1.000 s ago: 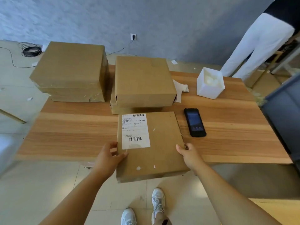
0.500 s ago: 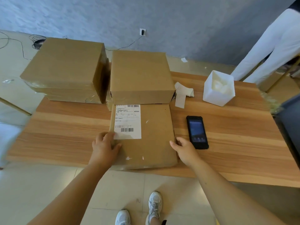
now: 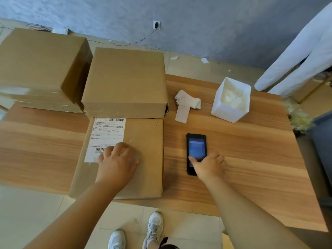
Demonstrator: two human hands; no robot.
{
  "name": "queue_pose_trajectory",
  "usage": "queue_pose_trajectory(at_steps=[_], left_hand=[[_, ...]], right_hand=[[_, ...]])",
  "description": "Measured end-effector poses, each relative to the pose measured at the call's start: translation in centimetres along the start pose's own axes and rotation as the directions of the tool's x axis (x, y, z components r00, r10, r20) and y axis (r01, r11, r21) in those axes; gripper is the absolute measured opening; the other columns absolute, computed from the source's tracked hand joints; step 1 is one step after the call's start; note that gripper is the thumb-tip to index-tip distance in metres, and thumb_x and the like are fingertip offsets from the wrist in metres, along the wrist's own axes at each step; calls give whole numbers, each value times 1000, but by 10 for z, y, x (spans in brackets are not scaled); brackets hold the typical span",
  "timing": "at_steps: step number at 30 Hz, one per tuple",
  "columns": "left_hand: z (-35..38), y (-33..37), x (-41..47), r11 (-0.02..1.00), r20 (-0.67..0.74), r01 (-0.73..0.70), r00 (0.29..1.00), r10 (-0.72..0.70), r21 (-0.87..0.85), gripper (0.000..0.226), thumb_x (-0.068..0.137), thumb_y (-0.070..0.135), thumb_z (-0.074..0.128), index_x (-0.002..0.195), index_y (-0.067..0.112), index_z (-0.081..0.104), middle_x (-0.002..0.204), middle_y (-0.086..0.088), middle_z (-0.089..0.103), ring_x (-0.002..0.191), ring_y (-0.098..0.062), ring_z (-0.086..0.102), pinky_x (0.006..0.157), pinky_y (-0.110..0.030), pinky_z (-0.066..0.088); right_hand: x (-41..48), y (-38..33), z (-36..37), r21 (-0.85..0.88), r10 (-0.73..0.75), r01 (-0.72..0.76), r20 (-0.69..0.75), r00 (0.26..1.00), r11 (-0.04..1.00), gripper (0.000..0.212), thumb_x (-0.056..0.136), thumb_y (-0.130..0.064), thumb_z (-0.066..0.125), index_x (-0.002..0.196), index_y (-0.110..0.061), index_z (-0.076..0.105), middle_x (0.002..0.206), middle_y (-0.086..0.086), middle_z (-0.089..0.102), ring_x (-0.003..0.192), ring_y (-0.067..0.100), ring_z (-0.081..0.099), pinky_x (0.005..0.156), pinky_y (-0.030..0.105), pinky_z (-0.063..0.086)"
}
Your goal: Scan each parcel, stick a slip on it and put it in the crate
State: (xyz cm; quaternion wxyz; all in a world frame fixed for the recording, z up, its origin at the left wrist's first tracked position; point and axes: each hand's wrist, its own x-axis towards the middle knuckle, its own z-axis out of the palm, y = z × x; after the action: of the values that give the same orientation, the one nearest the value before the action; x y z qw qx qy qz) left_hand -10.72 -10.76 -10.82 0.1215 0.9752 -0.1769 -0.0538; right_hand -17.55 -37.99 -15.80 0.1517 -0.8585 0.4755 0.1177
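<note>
Your left hand (image 3: 117,164) rests, fingers loosely spread, on the flat brown cardboard parcel (image 3: 145,151) at centre frame. Your right hand (image 3: 209,166) curls thumb and fingers round the black handheld scanner (image 3: 196,146) just right of it.

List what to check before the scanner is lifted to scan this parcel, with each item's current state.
1. Parcel flat on table, label up: ok.
2. Upper barcode uncovered: ok.
3. Lower barcode uncovered: not ok, left hand lies over part of it.
4. Right hand on scanner: ok; firm grip: cannot tell.
5. Scanner screen lit: ok.
6. Slips on table beside white container: ok.
</note>
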Motion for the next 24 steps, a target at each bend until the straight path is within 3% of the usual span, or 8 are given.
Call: queue_pose_trajectory(at_steps=[2, 5, 8, 11, 16, 18, 20, 24], left_hand=[[1, 4, 1, 1000, -33, 14, 999, -14, 6, 38, 74, 33, 76, 105, 14, 66, 114, -8, 60, 102, -44, 51, 84, -57, 40], [3, 6, 1, 999, -40, 23, 999, -22, 30, 36, 70, 33, 79, 99, 15, 67, 109, -8, 62, 98, -45, 53, 80, -59, 42], [5, 5, 2, 999, -42, 47, 998, -46, 20, 36, 74, 36, 75, 103, 19, 65, 112, -5, 59, 103, -43, 50, 84, -57, 40], [6, 3, 1, 999, -47, 53, 997, -53, -3, 37, 75, 39, 73, 107, 21, 64, 114, -3, 57, 106, -40, 48, 87, -56, 39], [7, 1, 1, 999, -38, 38, 999, -38, -24, 40, 75, 40, 73, 110, 22, 63, 115, -2, 57, 107, -39, 48, 88, -56, 39], [6, -2, 1, 999, -16, 24, 1000, -24, -44, 42, 76, 40, 73, 112, 22, 63, 118, -1, 56, 109, -38, 47, 90, -55, 38], [3, -8, 0, 995, 2, 12, 1000, -12, -97, 43, 76, 37, 74, 114, 22, 63, 121, 0, 56, 111, -37, 46, 91, -55, 38], [-2, -25, -12, 975, -38, -41, 999, 34, -217, 34, 74, 28, 76, 104, 16, 68, 112, -3, 61, 101, -37, 54, 85, -52, 44]], right_hand=[[9, -5, 2, -3, 42, -42, 99, 994, 999, 112, 61, -80, 60, 138, -7, 25, 135, 12, 34, 123, 30, 36, 95, 39, 40], [18, -16, 7, -82, 0, 12, 147, 989, 997, 120, 58, -82, 59, 141, -7, 15, 136, 13, 29, 121, 30, 32, 97, 39, 37], [19, -27, 13, -92, -31, 45, 148, 988, 995, 122, 64, -72, 65, 145, -5, 2, 139, 13, 24, 121, 30, 30, 92, 36, 39], [20, -31, 12, -65, -6, 15, 143, 990, 998, 112, 69, -57, 72, 145, -3, 9, 137, 13, 29, 117, 31, 36, 83, 34, 40], [21, -31, 3, 70, 60, -78, 229, 972, 994, 101, 66, -43, 80, 139, -3, 23, 132, 13, 33, 107, 30, 47, 72, 33, 45], [16, -31, -2, 177, 64, -112, 258, 964, 978, 103, 63, -37, 85, 137, -4, 22, 132, 13, 28, 84, 23, 51, 59, 28, 46], [7, -33, -7, 313, 59, -138, 250, 966, 940, 102, 61, -30, 88, 135, -6, 22, 132, 13, 25, 69, 18, 44, 43, 20, 34], [-14, -39, -22, 606, -53, 10, 54, 997, 795, 96, 55, -23, 91, 127, -17, 27, 116, 4, 40, 92, 22, 52, 60, 26, 43]])
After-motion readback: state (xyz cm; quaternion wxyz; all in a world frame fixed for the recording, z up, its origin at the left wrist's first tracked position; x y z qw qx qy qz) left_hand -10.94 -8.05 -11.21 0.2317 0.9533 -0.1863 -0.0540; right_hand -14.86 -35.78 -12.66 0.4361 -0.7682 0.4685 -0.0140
